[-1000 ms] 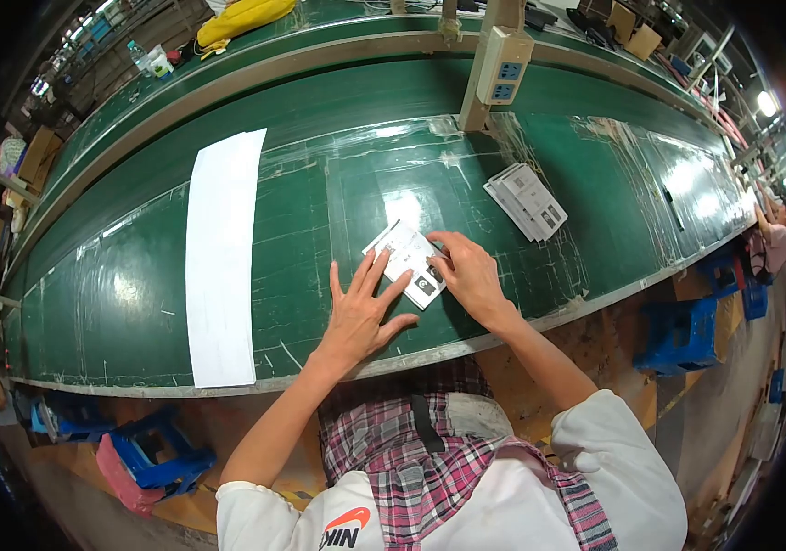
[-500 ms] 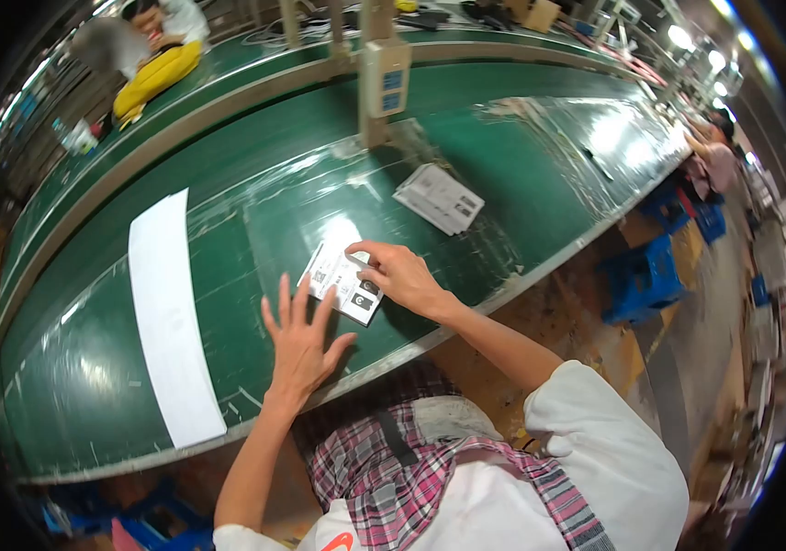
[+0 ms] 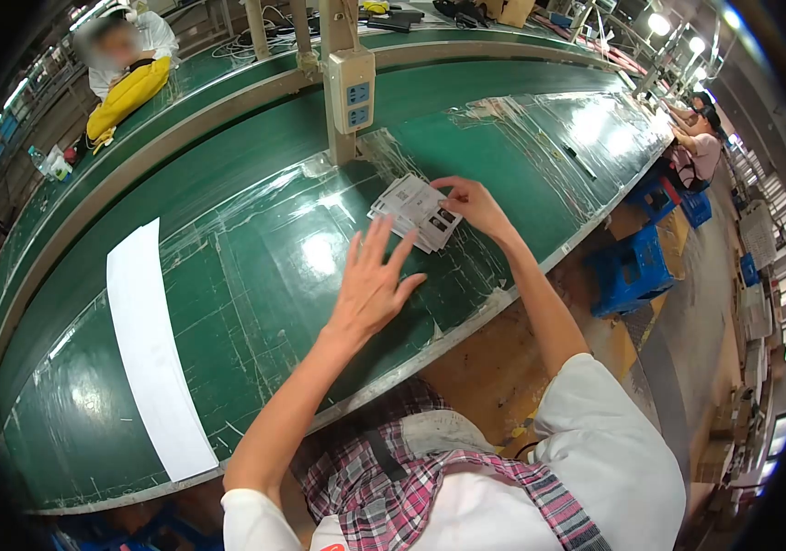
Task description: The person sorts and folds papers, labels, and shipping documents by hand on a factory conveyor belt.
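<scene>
On the green bench top [image 3: 255, 312] lies a small stack of white printed sheets [image 3: 416, 209] with dark picture blocks, its edges uneven. My right hand [image 3: 474, 206] is at the stack's right edge, thumb and index finger pinched at the top sheet's corner. Just left of and below the stack, my left hand [image 3: 372, 283] has its fingers spread, with the fingertips near the lower left edge. Whether those fingertips touch the paper is unclear. Farther left, a long white strip of sheets [image 3: 156, 354] lies across the bench.
A post carries a socket box [image 3: 351, 90] behind the stack. A black pen [image 3: 579, 162] lies to the right. Blue stools [image 3: 632, 271] stand beyond the front edge. One person [image 3: 127, 55] sits at the back left, others [image 3: 698, 147] at the far right.
Both hands have moved right and away from me, from the spot at the bench's middle to the stack. The printed papers that lay under them there are gone from that spot.
</scene>
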A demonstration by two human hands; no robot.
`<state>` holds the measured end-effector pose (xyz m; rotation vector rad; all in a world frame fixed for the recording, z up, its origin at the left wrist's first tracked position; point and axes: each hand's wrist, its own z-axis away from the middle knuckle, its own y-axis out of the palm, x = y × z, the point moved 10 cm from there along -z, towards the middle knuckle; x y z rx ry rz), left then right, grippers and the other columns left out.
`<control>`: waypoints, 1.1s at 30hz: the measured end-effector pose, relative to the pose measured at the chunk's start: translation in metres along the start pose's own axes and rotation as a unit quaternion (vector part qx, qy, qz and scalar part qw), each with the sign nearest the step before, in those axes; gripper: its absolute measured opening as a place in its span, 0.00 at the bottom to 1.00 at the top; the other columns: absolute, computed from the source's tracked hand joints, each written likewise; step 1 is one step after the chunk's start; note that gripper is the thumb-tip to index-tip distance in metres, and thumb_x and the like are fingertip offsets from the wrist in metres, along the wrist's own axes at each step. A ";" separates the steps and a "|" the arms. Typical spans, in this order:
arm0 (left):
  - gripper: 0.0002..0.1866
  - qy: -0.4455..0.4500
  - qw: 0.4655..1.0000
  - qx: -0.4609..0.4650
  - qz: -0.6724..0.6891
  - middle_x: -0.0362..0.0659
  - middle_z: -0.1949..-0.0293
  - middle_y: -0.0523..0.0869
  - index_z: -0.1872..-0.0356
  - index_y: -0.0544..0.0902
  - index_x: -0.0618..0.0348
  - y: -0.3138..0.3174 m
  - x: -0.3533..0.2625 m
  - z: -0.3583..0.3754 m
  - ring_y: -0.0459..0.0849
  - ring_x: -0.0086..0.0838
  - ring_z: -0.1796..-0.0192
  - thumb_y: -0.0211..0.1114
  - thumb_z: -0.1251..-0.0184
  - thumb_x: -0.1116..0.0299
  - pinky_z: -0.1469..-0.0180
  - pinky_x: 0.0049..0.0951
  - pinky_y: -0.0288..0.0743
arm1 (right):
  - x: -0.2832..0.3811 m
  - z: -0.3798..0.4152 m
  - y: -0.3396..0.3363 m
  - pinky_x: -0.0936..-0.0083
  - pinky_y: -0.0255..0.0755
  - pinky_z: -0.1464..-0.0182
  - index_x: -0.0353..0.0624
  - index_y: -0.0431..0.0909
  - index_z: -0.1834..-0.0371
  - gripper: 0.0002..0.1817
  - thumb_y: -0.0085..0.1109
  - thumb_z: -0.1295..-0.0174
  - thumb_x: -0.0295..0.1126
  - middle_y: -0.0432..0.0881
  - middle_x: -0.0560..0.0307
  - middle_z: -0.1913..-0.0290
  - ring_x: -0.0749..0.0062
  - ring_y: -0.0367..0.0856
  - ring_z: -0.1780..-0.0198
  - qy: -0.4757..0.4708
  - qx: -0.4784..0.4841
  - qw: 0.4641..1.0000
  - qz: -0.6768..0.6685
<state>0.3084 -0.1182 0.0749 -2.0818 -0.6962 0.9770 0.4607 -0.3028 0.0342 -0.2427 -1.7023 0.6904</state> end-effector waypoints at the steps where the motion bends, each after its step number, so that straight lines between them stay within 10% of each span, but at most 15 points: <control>1: 0.35 0.015 1.000 0.005 -0.008 0.58 0.23 0.60 0.25 0.68 0.50 0.015 0.000 -0.011 0.57 0.53 0.20 0.65 0.30 0.51 0.21 0.57 0.48 | -0.001 0.001 0.004 0.76 0.70 0.67 0.44 0.84 0.44 0.19 0.64 0.40 0.23 0.80 0.60 0.75 0.80 0.75 0.72 -0.010 -0.007 1.000 0.000; 16: 0.37 0.019 0.999 0.017 -0.047 0.65 0.28 0.66 0.30 0.74 0.57 0.056 0.019 -0.034 0.61 0.59 0.24 0.67 0.34 0.45 0.22 0.54 0.52 | 0.013 0.015 0.014 0.63 0.75 0.52 0.48 0.82 0.43 0.20 0.64 0.39 0.25 0.82 0.51 0.64 0.58 0.80 0.56 0.039 -0.026 0.991 0.126; 24: 0.41 -0.012 0.997 0.074 -0.031 0.61 0.24 0.60 0.27 0.70 0.55 0.067 0.032 -0.029 0.55 0.56 0.21 0.69 0.36 0.45 0.23 0.61 0.48 | 0.053 0.027 0.027 0.56 0.69 0.39 0.45 0.81 0.45 0.27 0.61 0.53 0.17 0.77 0.48 0.49 0.47 0.72 0.43 -0.194 -0.095 0.938 0.271; 29: 0.39 -0.039 0.992 -0.109 -0.055 0.54 0.21 0.56 0.25 0.65 0.57 -0.051 0.007 0.019 0.52 0.50 0.18 0.69 0.35 0.60 0.22 0.61 0.48 | 0.088 0.032 0.033 0.56 0.66 0.34 0.41 0.80 0.45 0.25 0.59 0.49 0.15 0.76 0.47 0.45 0.48 0.71 0.41 -0.246 -0.109 0.926 0.266; 33: 0.39 -0.090 0.986 -0.004 -0.143 0.51 0.19 0.54 0.25 0.65 0.57 -0.119 0.045 0.111 0.50 0.49 0.17 0.70 0.37 0.63 0.22 0.60 0.47 | 0.092 0.015 0.040 0.57 0.65 0.33 0.42 0.80 0.44 0.25 0.57 0.48 0.15 0.76 0.47 0.45 0.49 0.71 0.40 -0.255 -0.112 0.920 0.275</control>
